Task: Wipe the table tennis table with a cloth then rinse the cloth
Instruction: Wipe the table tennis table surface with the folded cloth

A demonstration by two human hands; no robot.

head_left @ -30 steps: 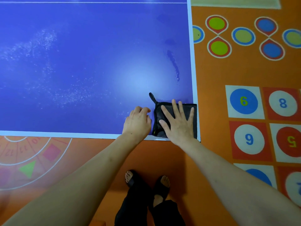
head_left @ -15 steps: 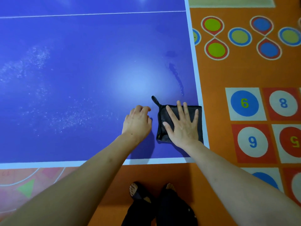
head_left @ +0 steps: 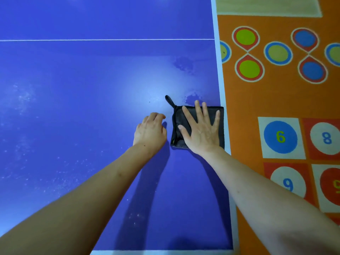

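Note:
A blue table tennis table (head_left: pixel 82 100) with white edge lines fills most of the view. A dark square cloth (head_left: pixel 219 115) with a small loop lies flat beside the table's right edge. My right hand (head_left: pixel 201 130) presses on the cloth with its fingers spread straight. My left hand (head_left: pixel 150 132) rests on the bare table just left of the cloth, its fingers loosely curled and holding nothing. Pale dusty speckles (head_left: pixel 24 96) show on the table's left part, and damp patches (head_left: pixel 184 64) show beyond the cloth.
An orange play mat (head_left: pixel 276 100) with coloured circles and numbered squares covers the floor right of the table. A pale wooden panel (head_left: pixel 266 6) lies at the top right. The table's near edge (head_left: pixel 156 252) runs along the bottom of the view.
Both hands and the cloth have slid away from the near edge, farther up the table along its right side. The hands keep the same pose.

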